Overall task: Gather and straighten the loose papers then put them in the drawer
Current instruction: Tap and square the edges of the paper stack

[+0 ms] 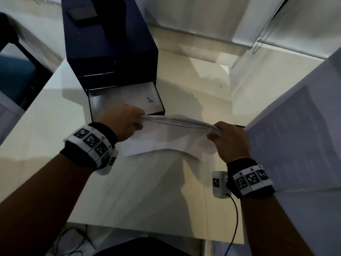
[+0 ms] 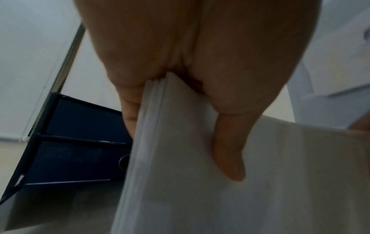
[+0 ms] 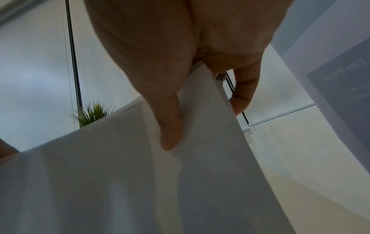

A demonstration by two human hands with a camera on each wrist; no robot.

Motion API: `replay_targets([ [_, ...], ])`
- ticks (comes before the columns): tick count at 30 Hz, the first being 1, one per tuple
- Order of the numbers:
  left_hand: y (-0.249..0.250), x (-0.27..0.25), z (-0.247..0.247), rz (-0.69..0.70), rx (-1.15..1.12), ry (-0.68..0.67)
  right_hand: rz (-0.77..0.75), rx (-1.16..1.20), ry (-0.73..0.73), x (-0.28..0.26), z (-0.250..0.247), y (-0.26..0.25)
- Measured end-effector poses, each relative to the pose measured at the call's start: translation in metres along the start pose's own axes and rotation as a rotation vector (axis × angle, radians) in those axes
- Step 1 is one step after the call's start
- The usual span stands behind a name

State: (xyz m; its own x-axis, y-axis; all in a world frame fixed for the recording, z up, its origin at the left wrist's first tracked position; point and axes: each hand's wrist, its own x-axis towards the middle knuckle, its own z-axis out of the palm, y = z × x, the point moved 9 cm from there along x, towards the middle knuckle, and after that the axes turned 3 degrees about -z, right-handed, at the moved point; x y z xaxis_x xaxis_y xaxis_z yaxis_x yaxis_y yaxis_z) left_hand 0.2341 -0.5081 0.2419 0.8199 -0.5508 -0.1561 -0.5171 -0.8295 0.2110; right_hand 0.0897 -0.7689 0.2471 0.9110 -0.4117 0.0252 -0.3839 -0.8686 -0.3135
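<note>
Head view, left to right: left hand [image 1: 122,121] gripping one end of paper stack [image 1: 171,137]; stack bowed between both hands above table [image 1: 46,115], just before open drawer [image 1: 125,100]; right hand [image 1: 228,139] gripping other end.

Bare forearms, black wristbands [image 1: 88,145], white square-patterned marker tags, black cable [image 1: 234,222]

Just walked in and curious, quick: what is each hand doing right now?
Left hand: grips the left end of the stack of papers, thumb on the near face.
Right hand: grips the stack's right end.
</note>
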Motion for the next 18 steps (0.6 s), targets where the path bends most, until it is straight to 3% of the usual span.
replay_targets([
  [5, 0.000, -0.008, 0.016, 0.001, 0.069, -0.097, 0.007, -0.012, -0.045, -0.008, 0.003, -0.006],
  [12, 0.009, -0.017, 0.024, 0.014, 0.259, -0.047, -0.060, -0.238, -0.065, -0.015, 0.016, -0.025],
  [18, 0.011, -0.023, 0.014, 0.037, 0.103, 0.027, -0.038, -0.173, -0.025, -0.010, 0.009, -0.018],
])
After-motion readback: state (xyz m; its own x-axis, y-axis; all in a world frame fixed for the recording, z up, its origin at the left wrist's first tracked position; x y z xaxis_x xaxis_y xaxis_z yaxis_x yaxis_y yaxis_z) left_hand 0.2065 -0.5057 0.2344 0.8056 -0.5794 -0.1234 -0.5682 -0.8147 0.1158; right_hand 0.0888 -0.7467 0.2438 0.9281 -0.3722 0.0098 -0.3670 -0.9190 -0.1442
